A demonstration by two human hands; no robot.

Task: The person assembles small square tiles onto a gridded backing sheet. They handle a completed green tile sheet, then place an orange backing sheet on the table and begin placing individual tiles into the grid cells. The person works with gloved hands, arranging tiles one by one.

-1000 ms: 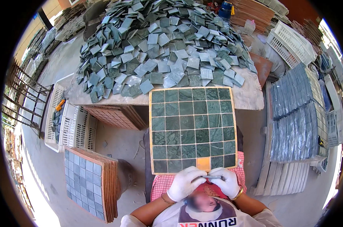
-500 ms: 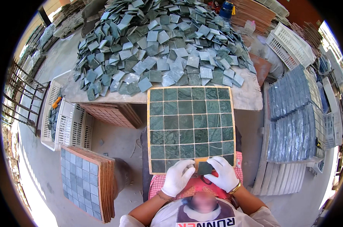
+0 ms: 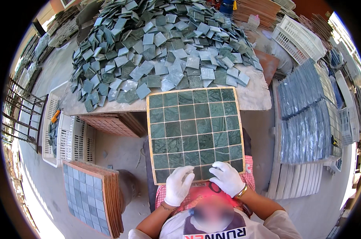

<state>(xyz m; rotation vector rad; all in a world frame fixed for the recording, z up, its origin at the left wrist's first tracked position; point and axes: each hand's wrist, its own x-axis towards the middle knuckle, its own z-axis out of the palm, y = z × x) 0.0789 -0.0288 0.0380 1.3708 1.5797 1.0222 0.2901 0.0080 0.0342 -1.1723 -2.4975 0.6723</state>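
Both hands have slid up from the lap onto the near edge of the board since a second ago, and the last gap in its bottom row, open then, now shows a green tile. This board is a square wooden frame holding a five-by-five grid of dark green, marbled square tiles with thin pale joints between them. Its far edge leans on the table and its near edge rests over the person's lap on a red checked cloth. Left hand, in a white glove, lies flat with fingers loosely spread over the bottom row near its left corner, gripping nothing that shows. Right hand, also gloved, presses curled fingers on the bottom row toward the right; whether it pinches anything I cannot tell.

Beyond the board, the pale stone table carries a wide heap of loose tiles in green and grey, lying at all angles. Under the table's near left sits a stack of brown frames. Lower left, a stack of filled boards with grey-blue tiles stands on the concrete floor, near a white crate. On the right lie sheets of blue-grey tiles over white crates.
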